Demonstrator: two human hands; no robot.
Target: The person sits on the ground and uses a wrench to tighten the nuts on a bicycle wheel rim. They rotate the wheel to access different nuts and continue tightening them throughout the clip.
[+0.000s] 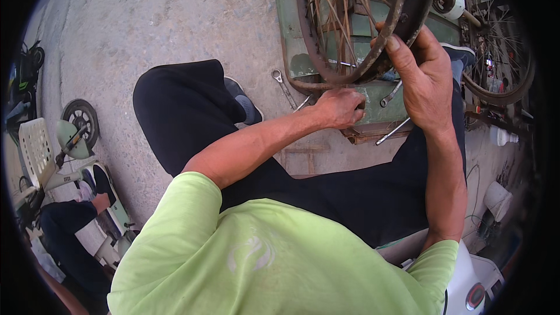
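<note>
A rusty spoked wheel (344, 74) stands tilted over a worn green metal panel (368, 105). My right hand (424, 79) is closed on its rim, thumb on the near side and some fingers behind it. Just below the rim's lower edge is my left hand (341, 108), fingers curled in; whatever they hold, if anything, is hidden. A ring-ended wrench (392, 94) lies beside my right hand, its other end out of sight. Below it, a thin metal tool (393, 131) sticks out over the panel's edge. Another wrench (283, 88) rests on the ground left of the panel.
My knees are spread on both sides of the panel. At the right stands another spoked wheel (496, 41), with a white cup-like container (497, 198) lower down. A person's leg (70, 221) and a light green scooter (76, 140) are at the left, on concrete ground (169, 17).
</note>
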